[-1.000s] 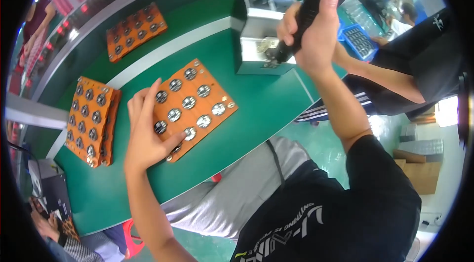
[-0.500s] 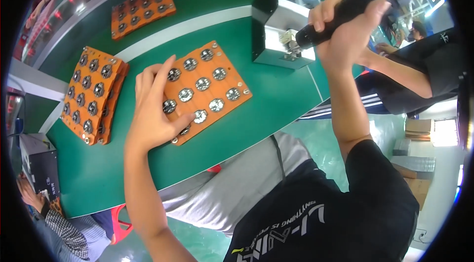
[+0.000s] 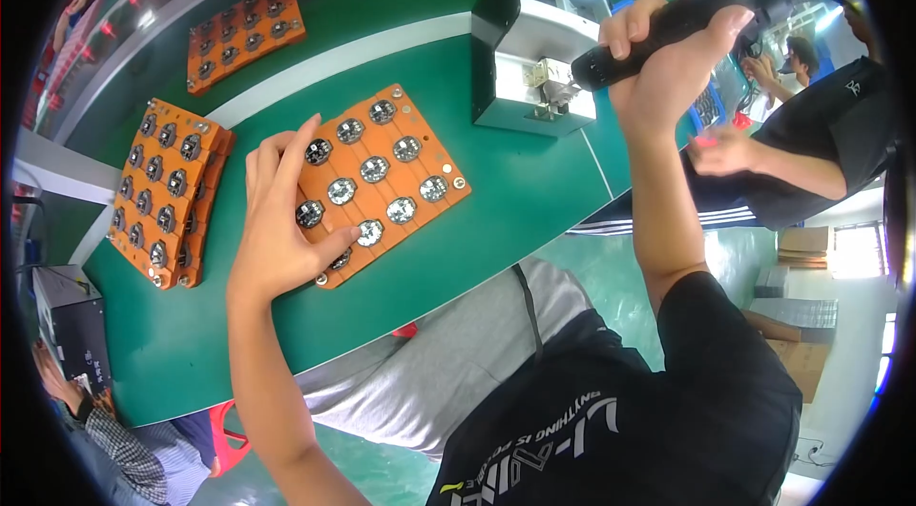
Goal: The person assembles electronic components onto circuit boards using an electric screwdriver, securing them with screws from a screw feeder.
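Observation:
On the green table lies an orange fixture board (image 3: 385, 212) carrying rows of round circuit boards (image 3: 374, 169). My left hand (image 3: 277, 220) holds its left side, thumb bent over the near part and fingers stretched along the far part. My right hand (image 3: 658, 77) is wrapped round a black electric screwdriver (image 3: 682, 24) with a cable at its back end. The screwdriver's front points left and down at the metal mechanism of a screw feeder (image 3: 539, 48), a silver and black box. Its tip is hard to make out against the feeder.
Stacked orange boards (image 3: 167, 191) stand at the left, and another filled board (image 3: 246, 34) lies beyond the pale divider strip (image 3: 334, 62). A dark box (image 3: 72, 325) sits at the table's left end near another person's hand (image 3: 59, 377). Another person (image 3: 811, 144) works at the right.
The view has shifted slightly, so the boards and feeder appear further left. My left hand stays on the board and my right hand keeps the screwdriver at the feeder. The person at right moved an arm.

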The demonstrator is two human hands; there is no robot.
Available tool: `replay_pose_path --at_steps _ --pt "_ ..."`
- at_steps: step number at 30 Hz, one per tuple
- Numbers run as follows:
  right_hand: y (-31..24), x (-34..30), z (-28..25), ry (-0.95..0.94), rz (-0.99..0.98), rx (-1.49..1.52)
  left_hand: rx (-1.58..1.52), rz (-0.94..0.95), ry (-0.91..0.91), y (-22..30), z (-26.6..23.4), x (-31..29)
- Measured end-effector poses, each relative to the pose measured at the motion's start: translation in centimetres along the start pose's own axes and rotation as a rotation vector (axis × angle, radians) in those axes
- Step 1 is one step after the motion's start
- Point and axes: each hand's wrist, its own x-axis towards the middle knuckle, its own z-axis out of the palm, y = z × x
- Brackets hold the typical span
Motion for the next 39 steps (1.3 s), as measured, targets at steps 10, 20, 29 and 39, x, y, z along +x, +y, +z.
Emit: replay_pose_path --at_steps 10,20,29,39 --pt "0.1 -1.5 0.7 -0.104 0.177 0.008 -0.005 -0.025 -0.002 -0.3 -0.2 -0.3" --pt "1.2 -8.9 9.8 -0.389 0.332 0.282 0.001 0.029 0.005 -1.1 -0.3 -0.4" --pt "2.4 -11.7 11.8 -0.564 0.420 0.257 -0.009 0.056 0.034 -1.6 -0.1 -0.5" --pt "2.1 -12.2 12.2 -0.576 0.395 0.237 -0.004 0.058 0.027 -1.5 -0.2 -0.6"
